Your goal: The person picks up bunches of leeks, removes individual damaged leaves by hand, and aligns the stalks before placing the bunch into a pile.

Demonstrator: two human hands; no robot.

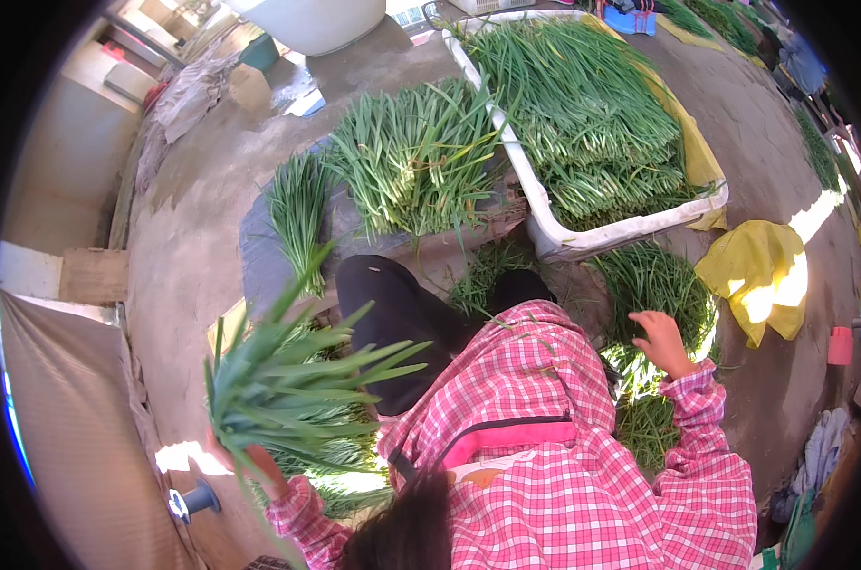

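My left hand [250, 465] is closed round a bunch of garlic chives [288, 385], its long flat green leaves fanning up and to the right. Below and behind that bunch, more chives [345, 451] lie beside my left leg. My right hand [660, 340] is raised on the other side, fingers apart and slightly curled, with nothing seen in it. Under it spreads a loose heap of chives [644, 290]. Ahead of my knees, a large stack of chives [416, 157] and a slimmer bundle [299, 209] rest on a low dark surface.
A white rectangular tub [545, 214] packed with chives stands ahead, right of centre. Yellow cloth or sacking [758, 275] lies on the right, near a pink cup [839, 346]. A grey spool [195, 501] is at lower left. Farther off stand a big white basin [321, 24] and a green bucket [258, 52].
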